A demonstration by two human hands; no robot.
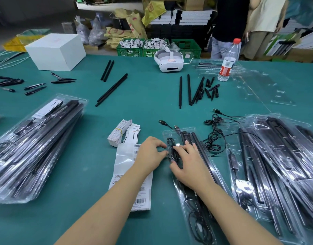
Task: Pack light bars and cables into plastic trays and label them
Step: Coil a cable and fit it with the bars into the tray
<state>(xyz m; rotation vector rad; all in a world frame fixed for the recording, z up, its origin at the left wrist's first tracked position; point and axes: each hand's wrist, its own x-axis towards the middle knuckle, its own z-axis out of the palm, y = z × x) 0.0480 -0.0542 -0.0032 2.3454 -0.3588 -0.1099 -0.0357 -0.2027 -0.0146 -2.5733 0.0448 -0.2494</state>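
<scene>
Now both hands work at a clear plastic tray lying on the green surface: the right hand rests spread-fingered on a coiled black cable in the tray's top compartment, beside black light bars. Just left, the left hand pinches the coil's edge, over a barcode label sheet.

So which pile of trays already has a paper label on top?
The stack of filled trays on the left: a white label card lies on top. The pile on the right shows none.
</scene>
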